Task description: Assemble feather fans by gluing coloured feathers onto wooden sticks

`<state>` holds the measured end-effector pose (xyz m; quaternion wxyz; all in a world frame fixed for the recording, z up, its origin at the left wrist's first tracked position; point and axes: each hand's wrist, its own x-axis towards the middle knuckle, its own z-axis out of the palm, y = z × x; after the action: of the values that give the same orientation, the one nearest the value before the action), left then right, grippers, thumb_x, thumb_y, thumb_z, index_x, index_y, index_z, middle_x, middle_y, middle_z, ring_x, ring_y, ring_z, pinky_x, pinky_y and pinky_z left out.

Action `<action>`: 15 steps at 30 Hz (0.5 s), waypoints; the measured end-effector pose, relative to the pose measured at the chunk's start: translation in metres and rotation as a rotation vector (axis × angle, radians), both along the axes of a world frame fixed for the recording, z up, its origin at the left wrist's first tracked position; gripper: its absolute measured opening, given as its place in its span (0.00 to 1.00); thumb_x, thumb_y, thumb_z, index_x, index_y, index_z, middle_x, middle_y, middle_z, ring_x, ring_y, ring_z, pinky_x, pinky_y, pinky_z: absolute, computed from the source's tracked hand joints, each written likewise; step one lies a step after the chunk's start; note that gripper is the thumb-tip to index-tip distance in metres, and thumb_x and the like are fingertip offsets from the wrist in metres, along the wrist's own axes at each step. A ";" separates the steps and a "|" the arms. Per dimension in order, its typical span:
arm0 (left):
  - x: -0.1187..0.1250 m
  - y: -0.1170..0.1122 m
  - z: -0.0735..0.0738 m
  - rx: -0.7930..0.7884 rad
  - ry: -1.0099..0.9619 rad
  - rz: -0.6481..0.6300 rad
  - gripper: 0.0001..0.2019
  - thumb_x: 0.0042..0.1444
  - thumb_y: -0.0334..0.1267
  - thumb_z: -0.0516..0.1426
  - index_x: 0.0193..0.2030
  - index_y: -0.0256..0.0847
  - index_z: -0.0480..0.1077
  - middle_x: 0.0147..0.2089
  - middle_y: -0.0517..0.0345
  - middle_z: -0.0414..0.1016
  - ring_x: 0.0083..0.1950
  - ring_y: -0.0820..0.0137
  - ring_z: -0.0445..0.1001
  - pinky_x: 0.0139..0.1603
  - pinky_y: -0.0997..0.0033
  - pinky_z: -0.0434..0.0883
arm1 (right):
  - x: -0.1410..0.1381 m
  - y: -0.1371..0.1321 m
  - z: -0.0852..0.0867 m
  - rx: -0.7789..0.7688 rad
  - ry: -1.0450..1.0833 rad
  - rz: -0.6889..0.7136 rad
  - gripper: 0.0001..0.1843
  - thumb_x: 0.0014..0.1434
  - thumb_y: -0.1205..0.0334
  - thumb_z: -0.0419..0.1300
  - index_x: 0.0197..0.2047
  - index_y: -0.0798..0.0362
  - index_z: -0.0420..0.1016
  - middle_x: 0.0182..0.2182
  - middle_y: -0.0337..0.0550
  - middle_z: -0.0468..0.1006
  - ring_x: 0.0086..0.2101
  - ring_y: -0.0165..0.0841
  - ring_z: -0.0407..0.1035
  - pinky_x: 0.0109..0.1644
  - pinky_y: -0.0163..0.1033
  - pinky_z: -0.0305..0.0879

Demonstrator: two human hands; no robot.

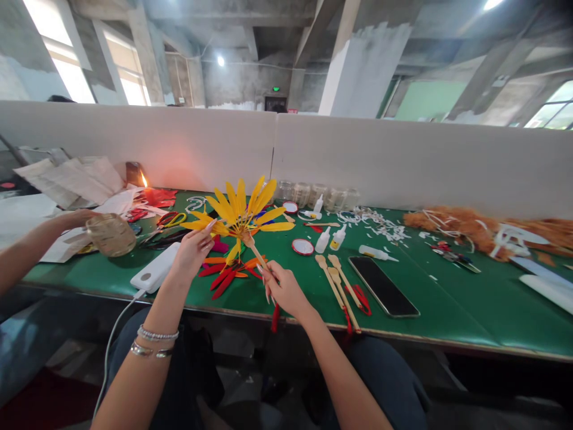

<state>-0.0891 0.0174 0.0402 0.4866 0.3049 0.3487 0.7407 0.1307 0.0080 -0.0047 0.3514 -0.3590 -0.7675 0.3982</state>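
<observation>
My right hand [281, 288] grips the wooden handle of a fan of yellow feathers [242, 210], held upright over the green table [447, 304]. My left hand [193, 249] pinches one of the lower left feathers with thumb and fingers. Under the fan lie loose red and orange feathers [226, 273]. Two bracelets circle my left wrist.
A white power bank [156, 267] with a cable lies left of my hand. Wooden handles with red cords [341, 285], a black phone [383, 286], glue bottles [323, 239] and scissors [171, 220] sit on the table. A candle [144, 180] burns at the back left. Another person's arm [31, 248] reaches in by a woven jar [110, 235].
</observation>
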 end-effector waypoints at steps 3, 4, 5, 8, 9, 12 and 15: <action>-0.001 0.000 0.000 -0.022 0.015 0.027 0.08 0.38 0.35 0.64 0.26 0.33 0.72 0.17 0.66 0.56 0.19 0.82 0.55 0.18 0.81 0.55 | 0.000 0.000 0.000 -0.004 0.014 0.001 0.15 0.61 0.52 0.46 0.26 0.50 0.55 0.12 0.29 0.62 0.13 0.25 0.60 0.21 0.30 0.57; 0.000 0.001 0.000 -0.020 0.056 0.062 0.09 0.39 0.37 0.64 0.28 0.34 0.73 0.18 0.65 0.59 0.20 0.81 0.56 0.19 0.81 0.56 | 0.000 -0.001 0.000 -0.007 0.019 0.001 0.15 0.61 0.51 0.45 0.26 0.50 0.55 0.12 0.29 0.62 0.13 0.25 0.59 0.20 0.30 0.57; 0.001 0.001 -0.001 -0.012 0.113 0.105 0.11 0.40 0.38 0.64 0.30 0.34 0.73 0.20 0.63 0.62 0.21 0.81 0.58 0.20 0.81 0.57 | 0.000 -0.001 0.001 -0.010 0.024 0.001 0.16 0.61 0.51 0.45 0.26 0.50 0.55 0.12 0.29 0.62 0.13 0.25 0.59 0.20 0.30 0.56; 0.006 0.002 -0.001 0.029 0.293 0.259 0.15 0.42 0.42 0.63 0.35 0.35 0.73 0.30 0.58 0.70 0.29 0.77 0.66 0.24 0.81 0.60 | 0.000 -0.002 0.002 -0.021 0.029 0.006 0.16 0.61 0.50 0.45 0.26 0.50 0.55 0.12 0.29 0.61 0.12 0.25 0.59 0.19 0.29 0.56; 0.007 0.002 -0.001 0.036 0.324 0.298 0.15 0.42 0.43 0.63 0.36 0.36 0.73 0.32 0.57 0.71 0.30 0.76 0.67 0.25 0.81 0.61 | 0.000 -0.002 0.002 -0.022 0.027 0.007 0.16 0.61 0.50 0.45 0.26 0.50 0.56 0.12 0.29 0.62 0.13 0.25 0.59 0.19 0.29 0.56; 0.006 0.003 -0.002 0.008 0.332 0.332 0.14 0.45 0.44 0.60 0.38 0.39 0.73 0.29 0.62 0.68 0.27 0.79 0.64 0.23 0.82 0.59 | 0.000 -0.001 0.002 -0.014 0.020 0.003 0.16 0.61 0.51 0.46 0.26 0.50 0.56 0.12 0.29 0.62 0.13 0.25 0.60 0.20 0.29 0.56; 0.002 0.003 -0.004 -0.021 0.353 0.322 0.11 0.46 0.44 0.60 0.33 0.39 0.72 0.22 0.67 0.61 0.21 0.81 0.58 0.21 0.81 0.57 | 0.001 -0.001 0.002 -0.003 0.019 -0.010 0.16 0.61 0.51 0.46 0.26 0.50 0.56 0.12 0.29 0.62 0.13 0.25 0.60 0.20 0.30 0.57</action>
<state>-0.0868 0.0200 0.0358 0.2968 0.3648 0.4802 0.7404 0.1313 0.0073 -0.0028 0.3602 -0.3594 -0.7618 0.4009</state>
